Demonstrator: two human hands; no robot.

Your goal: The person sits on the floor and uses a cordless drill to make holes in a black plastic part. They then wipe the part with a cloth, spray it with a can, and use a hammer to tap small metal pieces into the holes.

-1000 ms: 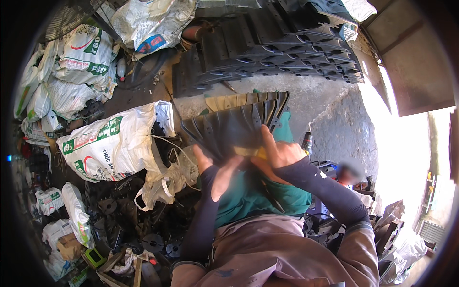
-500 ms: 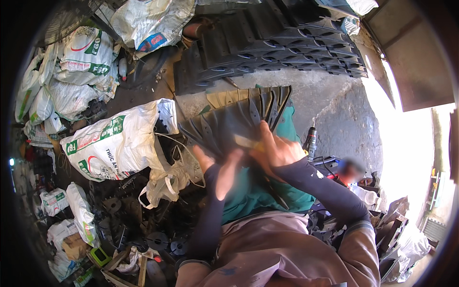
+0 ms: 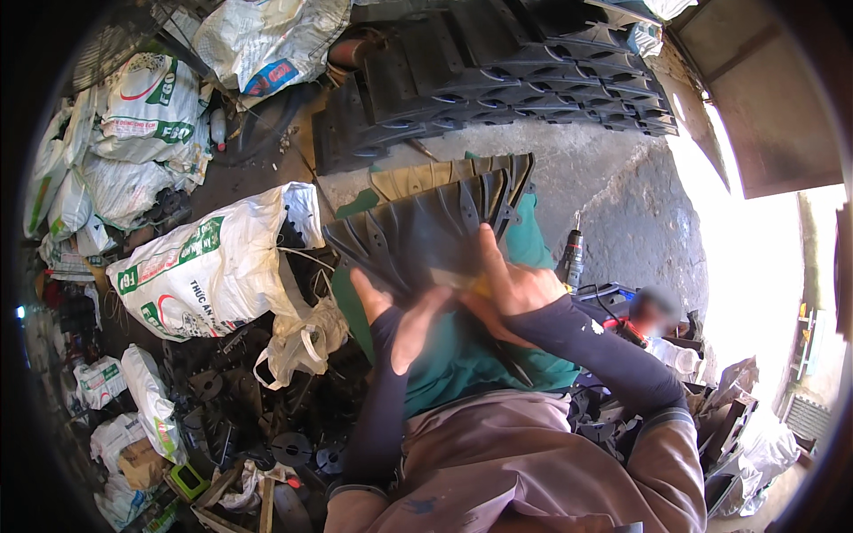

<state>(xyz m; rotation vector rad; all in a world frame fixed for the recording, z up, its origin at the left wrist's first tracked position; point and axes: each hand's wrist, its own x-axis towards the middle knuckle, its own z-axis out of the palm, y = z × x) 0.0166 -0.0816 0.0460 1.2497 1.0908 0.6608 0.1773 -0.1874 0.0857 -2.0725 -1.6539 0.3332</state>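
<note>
A black ribbed panel (image 3: 418, 229), with several bolt-hole tabs along its ribs, lies tilted over my lap on green cloth. Against its near left part rests my left hand (image 3: 404, 324), thumb and fingers spread apart; the fingertips are blurred. My right hand (image 3: 524, 289) is at the panel's near right side, one finger stretched up over the ribs. Its other fingers curl around something with a bit of yellow showing, mostly hidden. A dark narrow strip (image 3: 508, 355) points down below that hand; what it belongs to cannot be made out.
Stacked black ribbed panels (image 3: 498, 80) stand at the far side. White woven sacks (image 3: 222, 258) lie to the left, with loose black parts (image 3: 293, 449) below them. A power drill (image 3: 573, 258) stands on the right, beside a clear plastic bottle (image 3: 680, 355).
The view has shifted slightly. The panel's top edge has tilted a little, and more green cloth shows at its left. Both hands remain in nearly the same place on it.
</note>
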